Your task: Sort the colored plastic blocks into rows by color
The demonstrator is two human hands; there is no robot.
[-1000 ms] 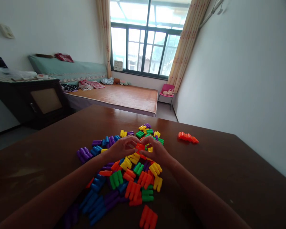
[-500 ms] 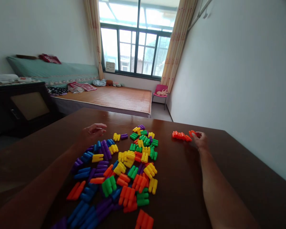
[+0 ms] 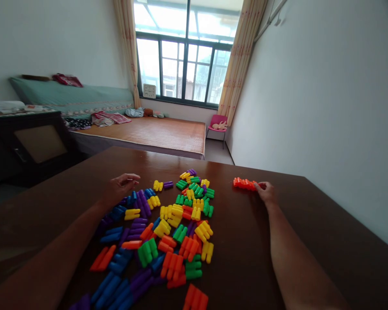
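Observation:
A short row of orange plastic building blocks (image 3: 244, 184) lies on the right part of the brown table. My right hand (image 3: 266, 193) is closed at the row's right end, thumb and fingers pinching the end block, which they mostly cover. To the left, my left hand (image 3: 123, 185) hovers by the upper edge of the block pile, fingers loosely stretched and holding nothing. Nearest to it are blue blocks and long purple blocks (image 3: 144, 203). Yellow blocks (image 3: 175, 212), green blocks (image 3: 148, 252) and more orange blocks (image 3: 172, 265) spread over the middle of the table.
The glossy brown table (image 3: 245, 258) reaches up to a bed (image 3: 168, 133) with a mat. A dark cabinet (image 3: 40, 142) stands at the left. Beyond are a window, a pink chair (image 3: 218, 122) and a white wall on the right.
My right hand has moved left and slightly down, bringing the orange block against the end of the row. My left hand has drawn back slightly to the left and down.

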